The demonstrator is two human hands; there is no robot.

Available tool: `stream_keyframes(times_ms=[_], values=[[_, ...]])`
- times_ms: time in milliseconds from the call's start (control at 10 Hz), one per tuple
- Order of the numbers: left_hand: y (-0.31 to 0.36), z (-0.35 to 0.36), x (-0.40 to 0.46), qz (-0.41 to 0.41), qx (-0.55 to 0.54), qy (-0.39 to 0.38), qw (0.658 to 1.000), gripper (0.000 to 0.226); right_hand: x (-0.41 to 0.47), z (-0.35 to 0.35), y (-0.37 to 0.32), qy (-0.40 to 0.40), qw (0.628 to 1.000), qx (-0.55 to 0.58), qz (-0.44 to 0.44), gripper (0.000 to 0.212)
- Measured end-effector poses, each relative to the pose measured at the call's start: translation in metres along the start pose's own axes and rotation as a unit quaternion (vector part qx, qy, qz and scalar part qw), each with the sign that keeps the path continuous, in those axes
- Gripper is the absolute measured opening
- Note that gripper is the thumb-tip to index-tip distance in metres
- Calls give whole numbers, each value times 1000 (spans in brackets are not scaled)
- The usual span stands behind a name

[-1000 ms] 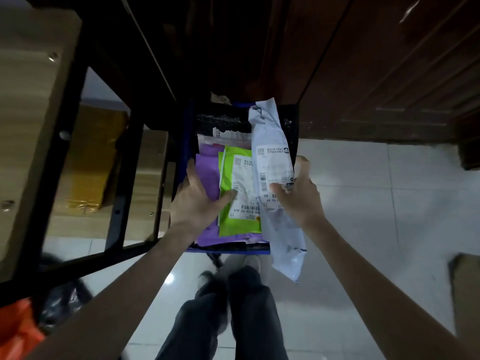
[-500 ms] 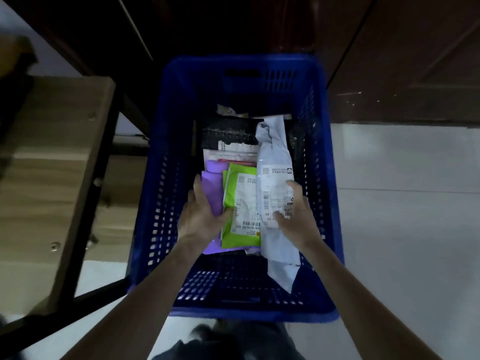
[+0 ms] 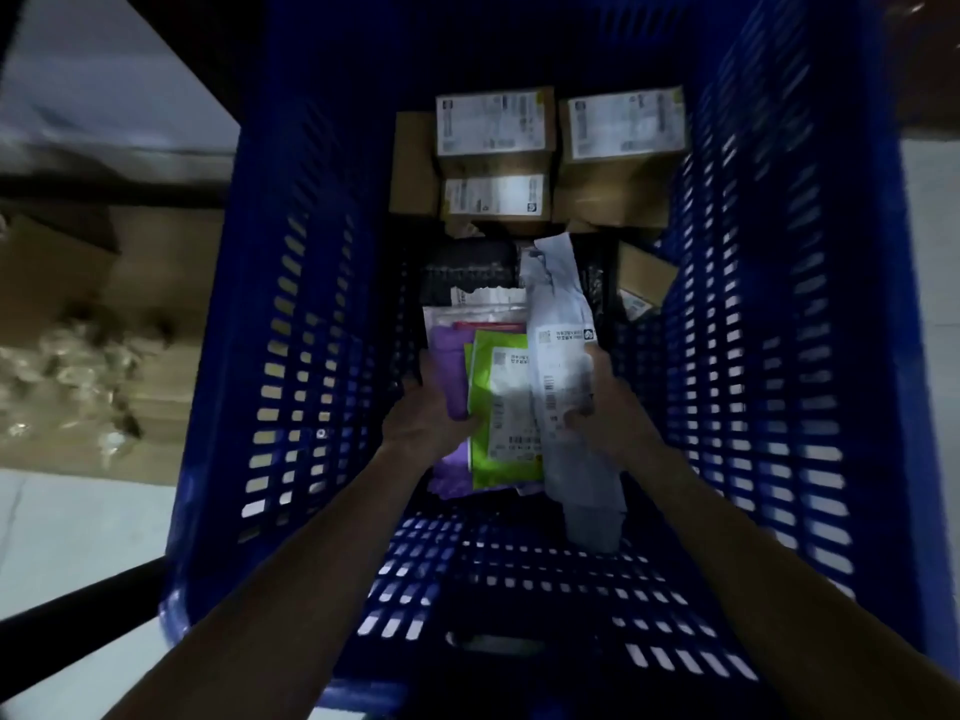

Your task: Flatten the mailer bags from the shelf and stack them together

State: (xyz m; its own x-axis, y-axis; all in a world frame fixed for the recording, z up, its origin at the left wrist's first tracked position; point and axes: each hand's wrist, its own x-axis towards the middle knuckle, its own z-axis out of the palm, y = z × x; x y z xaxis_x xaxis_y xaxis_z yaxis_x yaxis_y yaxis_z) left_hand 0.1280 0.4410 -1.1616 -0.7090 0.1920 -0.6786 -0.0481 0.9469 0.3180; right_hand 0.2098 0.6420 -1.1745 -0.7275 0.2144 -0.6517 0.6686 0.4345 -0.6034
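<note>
A stack of mailer bags sits low inside a blue slotted basket (image 3: 291, 324). On top lie a green bag (image 3: 493, 407) with a white label and a long pale grey bag (image 3: 566, 387); a purple bag (image 3: 449, 366) and a black one (image 3: 467, 272) show beneath. My left hand (image 3: 431, 418) grips the stack's left edge over the purple bag. My right hand (image 3: 608, 413) grips the right edge, thumb on the grey bag. Both forearms reach down into the basket.
Several brown cardboard boxes (image 3: 493, 158) with white labels fill the basket's far end, and a smaller box (image 3: 641, 283) leans at the right wall. Blurred cardboard (image 3: 104, 324) lies left of the basket, with a dark shelf frame bar (image 3: 78, 605) at lower left.
Both hands have gone down into the blue basket with the stack of bags held between them. The view has dropped closer, and the boxes at the far end have come into sight.
</note>
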Motion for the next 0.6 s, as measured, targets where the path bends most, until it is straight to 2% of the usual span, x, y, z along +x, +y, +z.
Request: stream_keyframes(times_ms=[200, 300, 400, 600], values=[[-24, 7, 17, 18, -62, -32, 997, 119, 13, 5, 10, -20, 1000, -19, 5, 93], [-25, 3, 14, 9, -64, -50, 997, 124, 7, 3, 4, -36, 996, -71, 41, 92], [-18, -4, 5, 14, -23, -43, 999, 118, -4, 0, -8, -21, 996, -83, 37, 93], [17, -43, -42, 75, -17, 11, 997, 103, -49, -27, -53, 40, 996, -79, -15, 85]])
